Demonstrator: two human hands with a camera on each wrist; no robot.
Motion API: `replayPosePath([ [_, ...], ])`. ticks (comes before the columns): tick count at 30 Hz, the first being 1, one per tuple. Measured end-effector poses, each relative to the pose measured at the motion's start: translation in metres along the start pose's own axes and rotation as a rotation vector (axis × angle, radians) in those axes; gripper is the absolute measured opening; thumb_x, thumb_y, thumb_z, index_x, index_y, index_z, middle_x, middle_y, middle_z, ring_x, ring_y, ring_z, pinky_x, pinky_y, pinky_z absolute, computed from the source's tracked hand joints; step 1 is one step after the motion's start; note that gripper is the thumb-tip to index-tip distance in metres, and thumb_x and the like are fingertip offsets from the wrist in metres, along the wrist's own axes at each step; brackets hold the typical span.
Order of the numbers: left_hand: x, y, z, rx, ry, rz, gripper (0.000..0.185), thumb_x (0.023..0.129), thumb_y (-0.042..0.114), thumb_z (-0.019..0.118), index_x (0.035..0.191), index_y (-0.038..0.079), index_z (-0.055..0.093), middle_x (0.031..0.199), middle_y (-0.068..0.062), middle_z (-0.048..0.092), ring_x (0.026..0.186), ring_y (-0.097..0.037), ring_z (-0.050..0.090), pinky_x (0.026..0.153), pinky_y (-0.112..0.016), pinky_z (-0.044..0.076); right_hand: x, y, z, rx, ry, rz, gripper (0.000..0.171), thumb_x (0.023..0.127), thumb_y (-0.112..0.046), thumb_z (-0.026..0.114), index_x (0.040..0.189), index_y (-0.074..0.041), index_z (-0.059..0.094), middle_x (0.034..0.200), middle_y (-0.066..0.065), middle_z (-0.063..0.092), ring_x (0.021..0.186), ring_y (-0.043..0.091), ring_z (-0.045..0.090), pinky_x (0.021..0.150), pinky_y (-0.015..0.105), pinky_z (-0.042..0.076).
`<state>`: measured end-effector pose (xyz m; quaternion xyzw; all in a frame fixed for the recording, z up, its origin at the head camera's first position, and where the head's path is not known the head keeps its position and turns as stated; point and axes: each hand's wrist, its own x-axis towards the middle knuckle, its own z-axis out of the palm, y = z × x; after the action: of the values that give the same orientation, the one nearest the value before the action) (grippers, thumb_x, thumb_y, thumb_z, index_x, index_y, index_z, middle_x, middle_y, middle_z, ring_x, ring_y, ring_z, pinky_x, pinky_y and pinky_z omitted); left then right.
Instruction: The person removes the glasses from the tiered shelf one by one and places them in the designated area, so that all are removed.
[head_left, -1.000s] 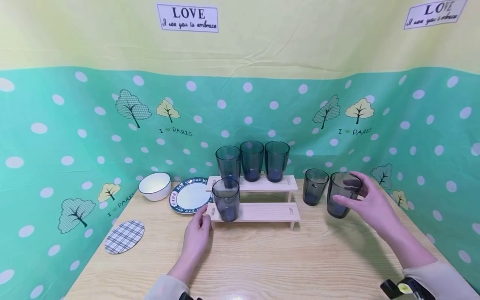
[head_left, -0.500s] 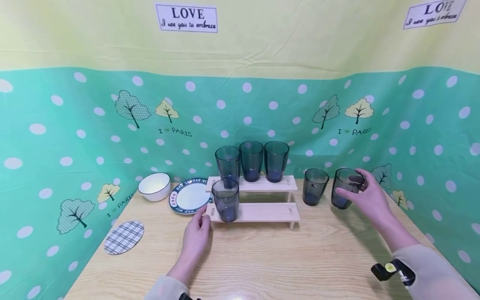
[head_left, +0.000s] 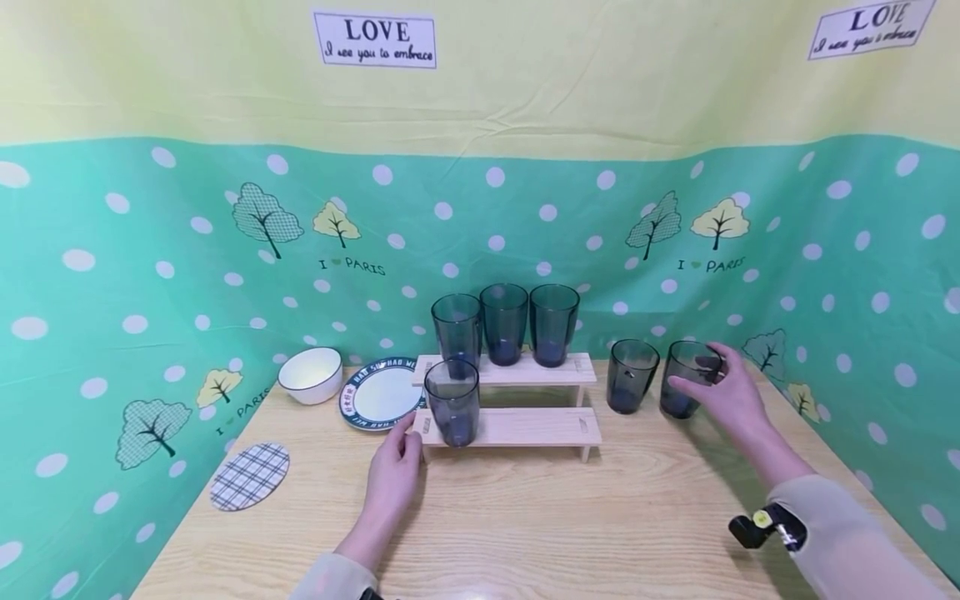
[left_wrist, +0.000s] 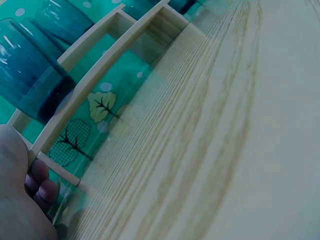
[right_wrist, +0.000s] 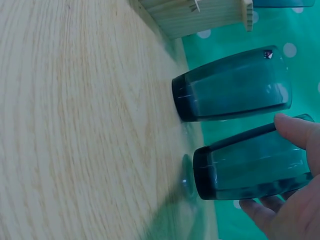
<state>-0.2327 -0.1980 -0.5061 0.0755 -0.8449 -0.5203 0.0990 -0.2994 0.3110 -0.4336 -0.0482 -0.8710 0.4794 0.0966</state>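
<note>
My right hand [head_left: 726,392] grips a dark tinted glass [head_left: 686,382], fingers wrapped round its upper half, with its base down at the tabletop. In the right wrist view the held glass [right_wrist: 250,162] lies just beside a second glass [right_wrist: 230,85], and my fingertips [right_wrist: 295,129] rest on its wall. That second glass [head_left: 630,375] stands right of a two-tier wooden shelf [head_left: 525,427]. My left hand [head_left: 393,475] rests on the table and touches the shelf's left end; its fingertips [left_wrist: 42,184] sit by the shelf leg [left_wrist: 55,170]. One glass [head_left: 452,402] stands on the lower tier, with three glasses [head_left: 504,322] above.
A white bowl [head_left: 310,373] and a blue-rimmed plate [head_left: 378,393] sit left of the shelf. A plaid oval coaster [head_left: 249,475] lies near the table's left edge. A green dotted cloth backdrop [head_left: 150,275] closes in the table at the back and sides.
My right hand has carried the glass away from me and down, setting it beside the other glass. The left hand has stayed at the shelf's end.
</note>
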Motion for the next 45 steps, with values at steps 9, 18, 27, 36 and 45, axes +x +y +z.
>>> replayPosePath([
  [9,0.0,0.001,0.0,-0.005,0.009,-0.001,0.051,0.117,0.025,0.046,0.165,0.01,0.051,0.091,-0.006,0.061,0.086,-0.023,0.058,0.079,-0.04,0.047,0.004,0.008,0.004,0.044,0.006,-0.001,0.116,0.098,-0.042,0.086,0.177,-0.006,0.008,0.167,0.031,0.041,0.149,0.057,0.041,0.117,0.07,0.038],
  [18,-0.001,0.001,0.0,-0.004,0.001,-0.002,0.051,0.117,0.024,0.046,0.165,0.009,0.05,0.092,-0.006,0.062,0.087,-0.022,0.058,0.079,-0.039,0.048,0.007,0.013,0.008,0.067,0.009,0.007,0.114,0.099,-0.039,0.085,0.177,-0.006,0.007,0.168,0.031,0.039,0.151,0.057,0.038,0.118,0.07,0.036],
  [27,0.0,0.001,0.0,-0.003,-0.002,-0.007,0.051,0.117,0.025,0.045,0.166,0.01,0.05,0.093,-0.006,0.06,0.086,-0.022,0.057,0.078,-0.038,0.047,0.009,0.015,0.008,0.065,-0.007,-0.004,0.116,0.1,-0.037,0.084,0.177,-0.007,0.002,0.17,0.035,0.03,0.154,0.06,0.031,0.12,0.072,0.032],
  [36,-0.001,0.001,0.001,-0.003,-0.005,-0.011,0.051,0.117,0.024,0.045,0.166,0.01,0.049,0.093,-0.006,0.06,0.086,-0.022,0.057,0.077,-0.039,0.047,0.001,0.007,0.0,0.004,-0.008,-0.022,0.127,0.097,-0.039,0.087,0.177,-0.017,-0.009,0.177,0.036,0.001,0.155,0.068,0.015,0.117,0.081,0.024],
  [45,0.0,0.001,0.001,0.0,0.002,-0.001,0.051,0.117,0.023,0.046,0.166,0.01,0.05,0.092,-0.006,0.061,0.085,-0.022,0.057,0.077,-0.039,0.048,-0.013,-0.029,-0.012,-0.079,0.118,-0.129,0.12,0.097,-0.048,0.085,0.178,-0.012,0.004,0.179,0.029,0.013,0.158,0.062,0.017,0.12,0.08,0.02],
])
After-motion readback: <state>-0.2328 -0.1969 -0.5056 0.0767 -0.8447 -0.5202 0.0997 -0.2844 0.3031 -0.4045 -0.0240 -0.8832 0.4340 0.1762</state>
